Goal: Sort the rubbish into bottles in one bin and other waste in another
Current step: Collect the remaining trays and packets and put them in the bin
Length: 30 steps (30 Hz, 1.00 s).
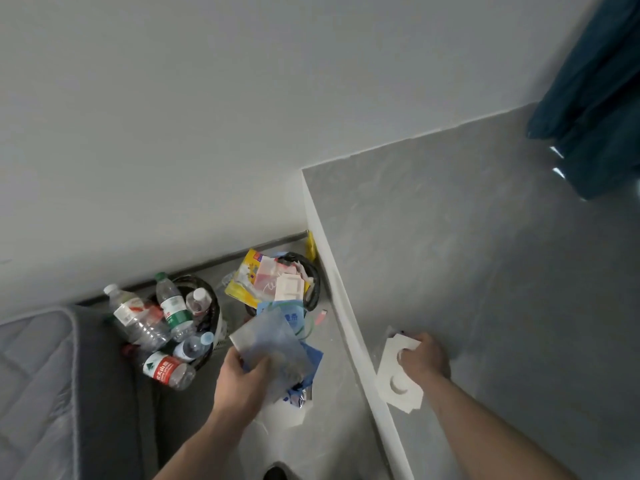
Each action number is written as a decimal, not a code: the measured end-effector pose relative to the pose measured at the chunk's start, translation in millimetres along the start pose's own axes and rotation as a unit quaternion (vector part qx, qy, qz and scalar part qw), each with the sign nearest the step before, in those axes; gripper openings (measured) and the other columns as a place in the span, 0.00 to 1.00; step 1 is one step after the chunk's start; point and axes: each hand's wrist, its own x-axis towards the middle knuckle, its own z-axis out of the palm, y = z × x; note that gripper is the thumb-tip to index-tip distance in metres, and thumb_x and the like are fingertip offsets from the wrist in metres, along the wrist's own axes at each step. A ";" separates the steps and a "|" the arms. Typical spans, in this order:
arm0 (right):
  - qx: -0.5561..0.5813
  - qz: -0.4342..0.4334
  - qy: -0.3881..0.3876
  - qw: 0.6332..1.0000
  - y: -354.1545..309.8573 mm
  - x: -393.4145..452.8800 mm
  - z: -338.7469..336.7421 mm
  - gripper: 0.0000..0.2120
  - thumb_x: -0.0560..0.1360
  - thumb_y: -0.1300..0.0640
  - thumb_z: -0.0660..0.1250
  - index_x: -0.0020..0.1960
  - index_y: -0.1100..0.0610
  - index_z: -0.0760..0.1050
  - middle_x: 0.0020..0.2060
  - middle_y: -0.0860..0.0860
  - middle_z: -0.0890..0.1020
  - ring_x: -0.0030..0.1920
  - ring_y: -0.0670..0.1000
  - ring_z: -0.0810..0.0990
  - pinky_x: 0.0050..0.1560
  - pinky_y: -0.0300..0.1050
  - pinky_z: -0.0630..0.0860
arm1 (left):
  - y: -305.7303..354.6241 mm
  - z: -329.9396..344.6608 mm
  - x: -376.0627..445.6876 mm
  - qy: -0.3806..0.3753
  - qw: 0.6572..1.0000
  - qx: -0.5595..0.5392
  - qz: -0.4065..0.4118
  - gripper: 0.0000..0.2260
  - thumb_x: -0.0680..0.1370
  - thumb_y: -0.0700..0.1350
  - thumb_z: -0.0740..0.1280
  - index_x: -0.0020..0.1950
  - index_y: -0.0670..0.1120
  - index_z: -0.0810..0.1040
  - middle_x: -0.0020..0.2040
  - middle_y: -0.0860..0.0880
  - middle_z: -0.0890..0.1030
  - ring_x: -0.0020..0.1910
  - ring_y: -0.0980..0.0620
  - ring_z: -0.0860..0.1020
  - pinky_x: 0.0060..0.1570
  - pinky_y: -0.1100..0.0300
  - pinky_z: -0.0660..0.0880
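Note:
Two black bins stand on the floor by the wall. The left bin is piled with several clear plastic bottles; one red-labelled bottle lies at its front. The right bin overflows with wrappers and cartons, a yellow packet on top. My left hand grips a translucent bluish plastic bag over the floor below the right bin. My right hand rests on the grey table, fingers closed on a white cardboard insert with round cut-outs.
A grey quilted mattress lies at the lower left beside the bottle bin. Blue wrappers and white paper lie on the floor under my left hand. A dark teal cloth hangs at the table's far right.

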 end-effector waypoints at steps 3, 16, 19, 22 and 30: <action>0.102 0.024 -0.015 0.994 -25.7 -12.0 -11.9 0.08 0.68 0.62 0.73 0.43 0.55 0.76 0.41 0.54 0.83 0.41 0.57 0.81 0.40 0.45 0.73 | 21.6 -13.6 2.7 0.001 1.000 -0.022 -0.005 0.20 0.67 0.54 0.70 0.57 0.52 0.76 0.49 0.51 0.83 0.46 0.51 0.82 0.40 0.56 0.76; 0.209 0.007 -0.062 0.976 -202.3 -31.7 45.2 0.05 0.72 0.60 0.73 0.47 0.55 0.78 0.42 0.52 0.84 0.42 0.54 0.82 0.39 0.46 0.75 | 96.7 -40.1 163.4 -0.072 0.994 0.027 -0.076 0.25 0.63 0.48 0.60 0.60 0.45 0.72 0.48 0.47 0.79 0.44 0.49 0.77 0.44 0.55 0.73; 0.187 -0.002 -0.072 0.980 -236.6 -10.2 80.7 0.07 0.72 0.60 0.72 0.49 0.52 0.78 0.43 0.50 0.83 0.43 0.52 0.82 0.39 0.44 0.74 | 94.4 -30.8 214.8 -0.076 0.991 0.056 -0.091 0.29 0.62 0.47 0.59 0.64 0.46 0.71 0.50 0.48 0.80 0.48 0.45 0.78 0.49 0.54 0.75; 0.162 -0.002 -0.083 0.983 -259.3 24.2 117.9 0.09 0.72 0.60 0.72 0.50 0.53 0.77 0.45 0.51 0.83 0.44 0.53 0.81 0.41 0.44 0.74 | 91.2 -17.1 256.8 -0.091 0.987 0.094 -0.090 0.25 0.71 0.44 0.62 0.69 0.45 0.68 0.57 0.43 0.79 0.51 0.42 0.76 0.49 0.55 0.72; 0.123 0.005 -0.127 0.984 -265.9 118.6 219.5 0.10 0.75 0.60 0.68 0.56 0.54 0.74 0.46 0.50 0.80 0.44 0.51 0.79 0.34 0.38 0.70 | 53.0 49.5 364.5 -0.101 0.984 0.132 -0.065 0.07 0.76 0.37 0.61 0.52 0.45 0.68 0.42 0.49 0.73 0.40 0.48 0.73 0.42 0.55 0.71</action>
